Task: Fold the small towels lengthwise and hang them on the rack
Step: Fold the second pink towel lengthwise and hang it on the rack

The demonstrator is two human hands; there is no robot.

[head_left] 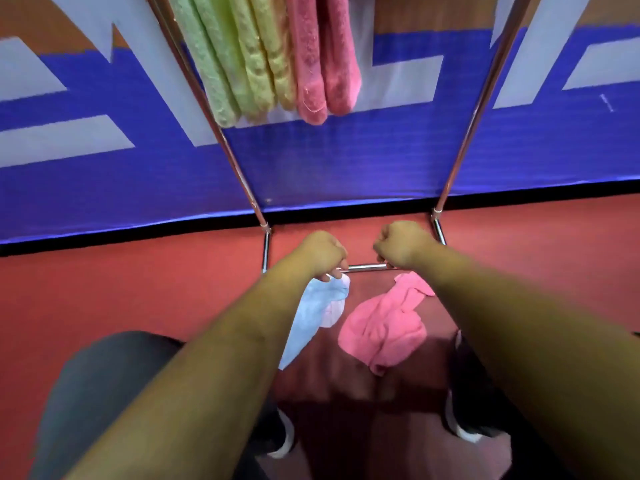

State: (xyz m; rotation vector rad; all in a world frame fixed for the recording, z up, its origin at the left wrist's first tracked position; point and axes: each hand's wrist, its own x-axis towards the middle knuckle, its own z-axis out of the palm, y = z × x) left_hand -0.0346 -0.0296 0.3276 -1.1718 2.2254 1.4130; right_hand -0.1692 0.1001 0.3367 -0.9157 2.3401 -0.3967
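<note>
The left hand (323, 252) pinches a pale blue towel (311, 317) in curled fingers (334, 271). The right hand (401, 244) likewise pinches a pink towel (384, 327). The 2 hang beneath.

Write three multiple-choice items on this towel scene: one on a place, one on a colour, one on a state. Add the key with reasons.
1. Where are the green and yellow towels?
A. on the floor
B. hanging high on the rack
C. over the person's knee

2. What colour is the towel that the left hand pinches?
A. light blue
B. orange
C. black

3. How is the pink towel below the right hand?
A. folded flat
B. crumpled
C. rolled tight

Key: 1 B, they drape side by side near the rack's top. 2 A, pale blue cloth trails down from the fingers. 3 B, it bunches in loose, uneven folds.
</note>
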